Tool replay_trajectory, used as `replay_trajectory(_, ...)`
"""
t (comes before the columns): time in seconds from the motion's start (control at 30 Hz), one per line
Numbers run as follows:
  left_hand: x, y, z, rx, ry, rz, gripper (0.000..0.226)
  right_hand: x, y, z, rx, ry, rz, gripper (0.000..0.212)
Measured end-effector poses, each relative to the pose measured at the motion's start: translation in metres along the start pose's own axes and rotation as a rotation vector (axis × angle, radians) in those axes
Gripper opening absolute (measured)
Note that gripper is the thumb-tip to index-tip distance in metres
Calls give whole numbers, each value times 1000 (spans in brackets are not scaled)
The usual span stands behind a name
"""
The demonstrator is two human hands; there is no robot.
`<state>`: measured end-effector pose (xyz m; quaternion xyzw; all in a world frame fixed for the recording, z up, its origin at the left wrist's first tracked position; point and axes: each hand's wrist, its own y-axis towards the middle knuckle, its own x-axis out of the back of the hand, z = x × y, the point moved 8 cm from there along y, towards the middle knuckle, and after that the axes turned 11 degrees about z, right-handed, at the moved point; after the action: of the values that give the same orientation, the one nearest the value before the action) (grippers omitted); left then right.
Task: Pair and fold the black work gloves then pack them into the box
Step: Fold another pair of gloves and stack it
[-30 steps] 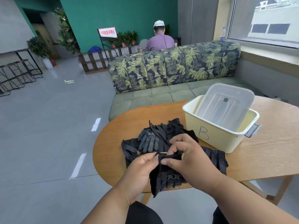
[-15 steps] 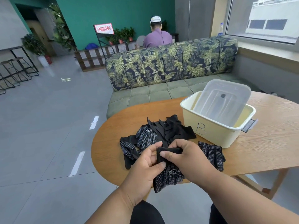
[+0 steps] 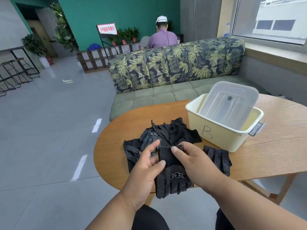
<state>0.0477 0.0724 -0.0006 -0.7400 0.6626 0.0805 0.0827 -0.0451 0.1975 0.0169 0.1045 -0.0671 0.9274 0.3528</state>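
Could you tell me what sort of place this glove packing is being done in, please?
Probably a lounge or café-style common area rather than a workshop: a leaf-print sofa stands behind the wooden table, bar stools and potted plants line the tiled floor, and another person sits beyond.

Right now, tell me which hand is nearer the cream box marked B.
Right. The right hand pinches the held gloves just in front of the box, beside its near-left corner. The left hand holds the gloves' other side, farther left.

Both hands (image 3: 191, 161) hold a glove (image 3: 172, 176) (black, dotted)
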Motion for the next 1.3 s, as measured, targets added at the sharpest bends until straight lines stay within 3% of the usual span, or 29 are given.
replay_trajectory(0.13,6,-1,6,35,153,-29,53,4,-2,10,87,78,-37,24)
replay_trajectory(0.27,14,-1,14,67,281,-46,29,8,-1,13,118,158,-58,20)
replay_trajectory(0.43,24,0,21,77,218,-43,26,8,2,11,126,262,-38,39)
replay_trajectory(0.53,28,1,26,100,113,-15,29,5,3,11,70,358,66,25)
replay_trajectory(0.63,30,1,31,143,68,27,36,-1,3,10,-40,304,278,15)
replay_trajectory(0.73,30,0,33,188,100,74,33,0,1,6,-111,137,385,9)
replay_trajectory(0.93,34,-4,29,249,263,157,44,12,3,6,-96,-6,350,29)
replay_trajectory(1.13,60,-3,37,285,423,-1,28,10,5,7,-88,-290,254,45)
replay_trajectory(1.3,88,-10,47,242,322,-221,21,-15,9,14,-68,-283,301,39)
